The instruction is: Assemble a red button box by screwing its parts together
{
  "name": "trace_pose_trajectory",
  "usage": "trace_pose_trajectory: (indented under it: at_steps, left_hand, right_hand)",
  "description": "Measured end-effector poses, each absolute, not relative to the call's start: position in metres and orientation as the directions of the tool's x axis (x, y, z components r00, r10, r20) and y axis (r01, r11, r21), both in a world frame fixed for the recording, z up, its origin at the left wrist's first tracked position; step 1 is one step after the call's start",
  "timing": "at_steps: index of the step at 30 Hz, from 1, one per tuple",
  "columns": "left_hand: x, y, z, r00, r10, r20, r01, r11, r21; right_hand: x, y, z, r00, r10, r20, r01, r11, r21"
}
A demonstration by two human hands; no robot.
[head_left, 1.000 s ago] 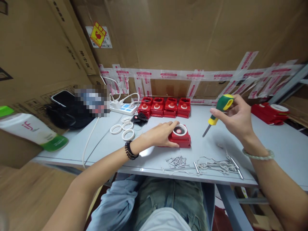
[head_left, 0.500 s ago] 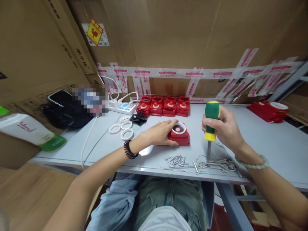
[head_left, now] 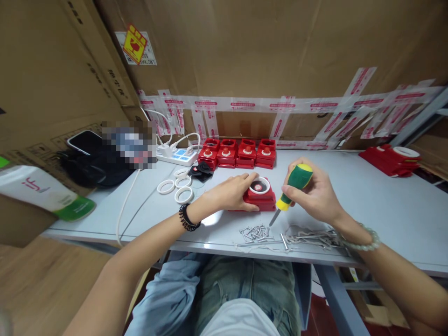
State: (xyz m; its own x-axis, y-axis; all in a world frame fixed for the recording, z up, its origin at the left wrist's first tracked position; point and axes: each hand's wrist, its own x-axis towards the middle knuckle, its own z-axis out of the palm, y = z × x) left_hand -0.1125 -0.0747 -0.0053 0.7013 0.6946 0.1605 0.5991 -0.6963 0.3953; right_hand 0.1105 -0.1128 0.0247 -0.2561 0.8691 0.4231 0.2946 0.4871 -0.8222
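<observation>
My left hand (head_left: pixel 239 192) is wrapped over the left side of a red plastic housing (head_left: pixel 266 200) on the table. A white ring (head_left: pixel 269 185) with a dark centre sits on top of the housing. In my right hand (head_left: pixel 313 193) is a screwdriver (head_left: pixel 297 179) with a green and yellow handle. Its shaft slants down to the left, and the tip is close to a small pile of silver screws (head_left: pixel 257 233). Right of that pile lies a heap of longer metal pieces (head_left: pixel 315 238), tangled with a thin string.
Several red units (head_left: pixel 228 154) stand in a row at the back, beside a power strip (head_left: pixel 178 155). Loose white rings (head_left: pixel 184 195) lie left of my forearm. Another red unit (head_left: pixel 390 161) sits far right. A white and green bottle (head_left: pixel 52 191) is at the left.
My right hand has moved left with the screwdriver. The tool has gone from upright over the longer metal pieces to tilted, its tip by the screw pile. My left hand stays on the housing.
</observation>
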Motion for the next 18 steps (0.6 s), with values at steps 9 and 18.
trace_pose_trajectory:
  at_steps: [9,18]
  left_hand:
    - [-0.112,-0.075,-0.004,0.699,0.699,0.154,0.599,-0.689,0.408]
    - [-0.112,-0.075,-0.005,0.696,0.701,0.157,0.602,-0.688,0.405]
  right_hand:
    - [0.105,-0.102,0.015,-0.248,0.902,0.354,0.301,0.418,-0.857]
    - [0.104,-0.104,0.017,-0.242,0.921,0.307,0.241,0.363,-0.9]
